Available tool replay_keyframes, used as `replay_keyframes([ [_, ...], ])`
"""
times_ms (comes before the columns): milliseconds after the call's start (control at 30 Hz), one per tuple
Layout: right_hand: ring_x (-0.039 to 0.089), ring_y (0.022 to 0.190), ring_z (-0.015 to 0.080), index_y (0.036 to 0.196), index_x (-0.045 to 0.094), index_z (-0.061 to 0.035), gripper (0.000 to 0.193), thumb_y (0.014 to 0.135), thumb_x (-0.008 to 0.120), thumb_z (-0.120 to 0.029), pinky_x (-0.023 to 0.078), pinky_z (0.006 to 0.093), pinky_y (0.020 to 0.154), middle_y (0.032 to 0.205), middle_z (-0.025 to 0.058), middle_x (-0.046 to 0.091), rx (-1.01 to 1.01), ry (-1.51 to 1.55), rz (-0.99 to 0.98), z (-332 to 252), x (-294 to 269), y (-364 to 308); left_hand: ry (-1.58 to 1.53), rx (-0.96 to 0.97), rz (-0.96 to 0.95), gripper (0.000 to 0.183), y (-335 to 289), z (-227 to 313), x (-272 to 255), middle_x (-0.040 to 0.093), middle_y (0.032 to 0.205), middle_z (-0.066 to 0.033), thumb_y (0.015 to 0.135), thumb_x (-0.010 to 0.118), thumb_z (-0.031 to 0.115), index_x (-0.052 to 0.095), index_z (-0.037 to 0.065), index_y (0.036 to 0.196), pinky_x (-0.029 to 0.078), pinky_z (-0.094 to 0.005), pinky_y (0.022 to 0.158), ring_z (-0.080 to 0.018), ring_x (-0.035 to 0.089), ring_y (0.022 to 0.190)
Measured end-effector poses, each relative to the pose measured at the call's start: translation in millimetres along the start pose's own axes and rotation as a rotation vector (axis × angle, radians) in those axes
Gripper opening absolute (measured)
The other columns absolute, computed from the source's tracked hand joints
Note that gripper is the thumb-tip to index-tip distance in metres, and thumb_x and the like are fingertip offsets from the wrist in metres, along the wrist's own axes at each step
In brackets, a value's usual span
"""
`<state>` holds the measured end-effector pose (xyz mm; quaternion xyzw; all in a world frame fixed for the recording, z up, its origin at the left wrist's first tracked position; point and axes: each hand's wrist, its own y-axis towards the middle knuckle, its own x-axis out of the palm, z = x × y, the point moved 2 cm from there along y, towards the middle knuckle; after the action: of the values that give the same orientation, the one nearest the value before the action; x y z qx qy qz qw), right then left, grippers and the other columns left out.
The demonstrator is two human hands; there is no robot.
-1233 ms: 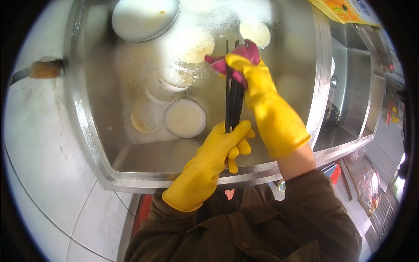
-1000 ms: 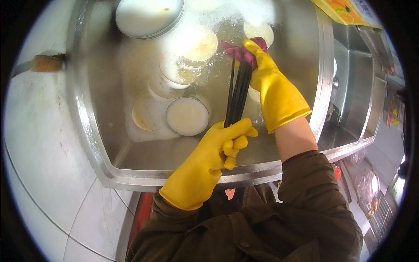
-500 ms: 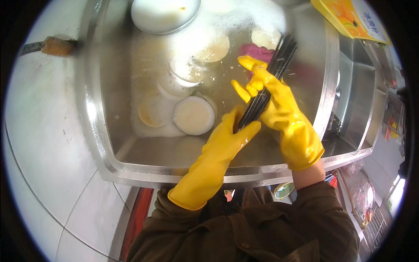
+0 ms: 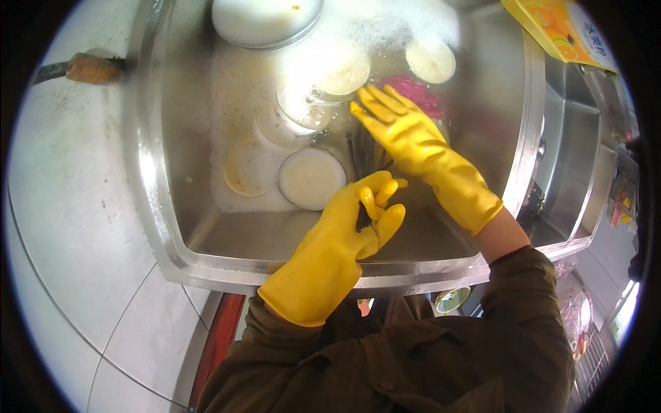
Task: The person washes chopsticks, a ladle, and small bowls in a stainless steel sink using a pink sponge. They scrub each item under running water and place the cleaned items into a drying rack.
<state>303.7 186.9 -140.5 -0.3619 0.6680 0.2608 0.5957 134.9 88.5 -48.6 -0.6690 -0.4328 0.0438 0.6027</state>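
Note:
My left hand (image 4: 330, 237), in a yellow rubber glove, is closed with curled fingers over the near part of the sink. It appears to hold the near end of a bundle of dark chopsticks (image 4: 361, 153), though the glove hides most of the grip. The sticks' far part lies in the cloudy water. Fingers stretched out, my right hand (image 4: 421, 148) in the matching glove hovers beside and above them, gripping nothing. Just left of the chopsticks sits a round whitish dish (image 4: 312, 179). Beyond my right fingertips is a crumpled pink cloth (image 4: 416, 95).
More round dishes lie in the soapy water, including a pale one (image 4: 430, 60) and a large white plate (image 4: 265, 20) at the back. The metal sink rim (image 4: 227, 270) runs along the front. A yellow package (image 4: 558, 31) stands at the far right, near a second basin (image 4: 575, 151).
The chopsticks have gone from raised above the sink, between both hands, down into the water. My right hand has let go and straightened its fingers, and the left has turned.

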Motion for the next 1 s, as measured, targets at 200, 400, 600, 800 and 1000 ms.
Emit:
replay_keyframes([
  [200,0.025,0.157,0.031,0.162,0.029,-0.0061,0.071,0.098,0.059,-0.018,0.02,0.0357,0.13,0.168,0.0182,0.028,0.315,0.05,-0.333,31.0,34.9,-4.5,0.11,0.204,0.03,0.027,-12.6,-3.2,4.9,0.065,0.109,-0.0019,0.101,0.065,0.017,0.065,0.004,0.124,0.059,-0.0254,0.086,-0.0092,0.063,0.093],
  [400,0.05,0.138,0.036,0.141,0.055,-0.0074,0.045,0.098,0.058,-0.02,0.045,0.0397,0.112,0.157,0.0167,0.047,0.35,0.166,-0.348,21.2,35.2,-13.7,0.077,0.328,0.162,0.029,-22.5,-5.1,16.0,0.071,0.117,-0.008,0.099,0.069,0.026,0.066,0.005,0.119,0.064,-0.0339,0.088,-0.018,0.069,0.107],
  [600,0.057,0.133,0.0355,0.124,0.07,-0.0074,0.039,0.086,0.07,-0.013,0.05,0.0391,0.107,0.146,0.0173,0.058,0.454,0.108,-0.764,-0.9,22.0,-34.3,0.012,0.263,0.113,0.032,-21.3,1.0,25.4,0.072,0.113,-0.0095,0.1,0.068,0.028,0.065,0.002,0.119,0.063,-0.0346,0.09,-0.0213,0.07,0.108],
  [800,0.053,0.139,0.0265,0.114,0.076,-0.0114,0.032,0.084,0.067,-0.005,0.035,0.0392,0.122,0.141,0.0123,0.063,0.46,0.276,-0.451,-22.1,-18.2,-58.9,0.132,0.229,0.071,0.037,-11.6,-1.6,10.5,0.073,0.104,-0.0126,0.099,0.071,0.03,0.065,0.0,0.119,0.061,-0.0388,0.093,-0.0236,0.071,0.108],
  [1000,0.066,0.123,0.0278,0.096,0.077,-0.0096,0.019,0.08,0.067,-0.007,0.028,0.0498,0.126,0.116,0.0106,0.076,0.191,0.26,-0.191,-1.8,-93.8,-71.0,0.311,0.266,-0.046,0.04,18.7,-4.5,-5.8,0.074,0.102,-0.0116,0.098,0.071,0.032,0.067,0.0,0.122,0.059,-0.0342,0.092,-0.0179,0.071,0.098],
])
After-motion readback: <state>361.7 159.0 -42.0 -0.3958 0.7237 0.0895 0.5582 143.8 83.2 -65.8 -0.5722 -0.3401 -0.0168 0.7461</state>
